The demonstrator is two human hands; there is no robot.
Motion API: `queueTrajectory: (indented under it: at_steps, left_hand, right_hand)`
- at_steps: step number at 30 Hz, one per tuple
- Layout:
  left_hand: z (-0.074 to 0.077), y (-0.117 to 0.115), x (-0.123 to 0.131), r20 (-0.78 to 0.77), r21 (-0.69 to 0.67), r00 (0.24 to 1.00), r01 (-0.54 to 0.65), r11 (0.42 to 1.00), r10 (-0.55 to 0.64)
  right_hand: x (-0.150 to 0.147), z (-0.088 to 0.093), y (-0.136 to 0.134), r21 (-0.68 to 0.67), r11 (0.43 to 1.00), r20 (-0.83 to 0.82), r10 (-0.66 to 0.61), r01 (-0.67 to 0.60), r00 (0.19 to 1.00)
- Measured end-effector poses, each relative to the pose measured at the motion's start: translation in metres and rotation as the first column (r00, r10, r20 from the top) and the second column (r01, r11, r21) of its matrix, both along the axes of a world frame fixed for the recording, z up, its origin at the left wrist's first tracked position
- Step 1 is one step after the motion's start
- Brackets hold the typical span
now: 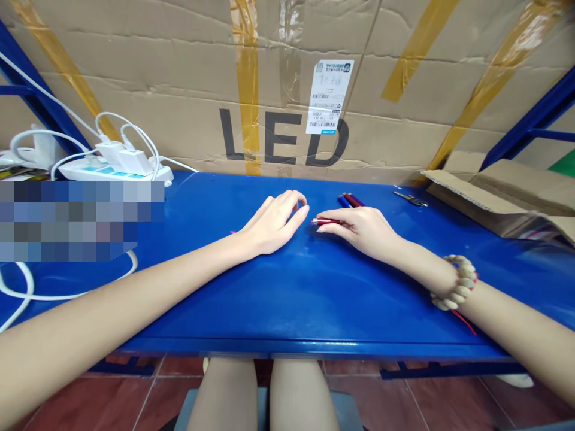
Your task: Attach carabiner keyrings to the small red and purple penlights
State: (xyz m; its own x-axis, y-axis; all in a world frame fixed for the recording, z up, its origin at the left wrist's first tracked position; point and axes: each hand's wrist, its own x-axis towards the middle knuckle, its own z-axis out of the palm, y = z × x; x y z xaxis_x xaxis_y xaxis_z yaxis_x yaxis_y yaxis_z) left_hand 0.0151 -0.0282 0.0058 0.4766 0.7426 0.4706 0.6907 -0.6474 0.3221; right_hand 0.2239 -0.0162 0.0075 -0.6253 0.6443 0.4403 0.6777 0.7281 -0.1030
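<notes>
Above the middle of the blue table (269, 299), my left hand (278, 221) is palm down with its fingers curved and apart, and nothing shows between them. To its right, my right hand (363, 230) pinches a red pen (327, 221) between thumb and fingers. The pen's silver and red end points left, toward my left hand; its other end is hidden in my palm. Just behind my right hand lie a blue pen (344, 201) and a dark red pen (352, 200) side by side, partly covered by the hand.
A white power strip (157, 174) with plugs and cables stands at the back left. Keys (411, 199) lie at the back right, near an open cardboard box (476, 191). A large carton (179, 84) marked LED rises behind the table. White cable (49, 297) crosses the left side.
</notes>
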Motion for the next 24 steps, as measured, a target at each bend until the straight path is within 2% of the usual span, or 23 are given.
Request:
queueTrajectory:
  at_steps: [16,24]
  left_hand:
    - [-0.0006,0.0007,0.0002,-0.001,-0.006,1.000,-0.009,1.000,0.009]
    - [0.0000,0.0013,0.0000,0.006,-0.016,1.000,-0.011,1.000,0.011]
  right_hand:
    - [-0.0007,-0.0001,-0.0009,0.003,1.000,0.006,0.003,-0.003,1.000]
    - [-0.0027,0.0032,-0.0042,-0.062,0.998,0.016,-0.016,0.017,1.000]
